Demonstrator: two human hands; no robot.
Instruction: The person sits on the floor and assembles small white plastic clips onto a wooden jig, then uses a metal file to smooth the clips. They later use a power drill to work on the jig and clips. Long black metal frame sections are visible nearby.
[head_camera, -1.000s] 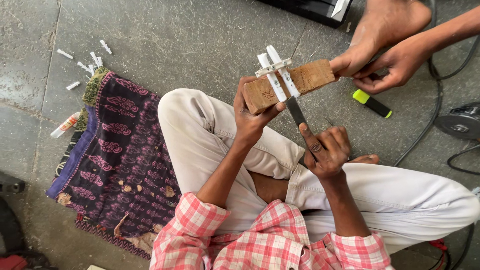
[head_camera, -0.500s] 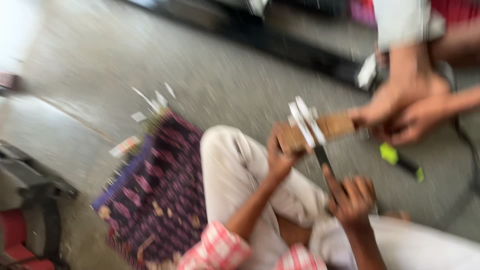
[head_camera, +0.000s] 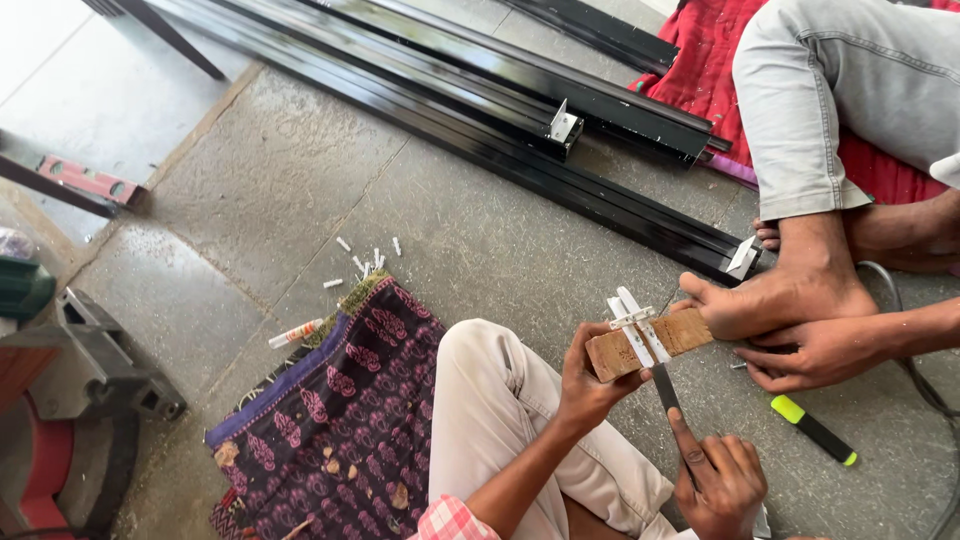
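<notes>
Long black metal rails cross the grey stone floor toward twelve o'clock. A dark patterned cloth mat lies at seven o'clock. At four o'clock the left hand is closed around the near end of a short brown wooden block carrying small white plastic strips. Another person's foot presses its far end. The right hand grips a flat metal file, its tip touching the block's underside.

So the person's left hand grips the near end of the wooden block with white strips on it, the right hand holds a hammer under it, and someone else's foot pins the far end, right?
Not quite. In the head view the right hand holds a flat dark file, not a hammer. Left hand on the wooden block, white strips and the other person's foot are right.
</notes>
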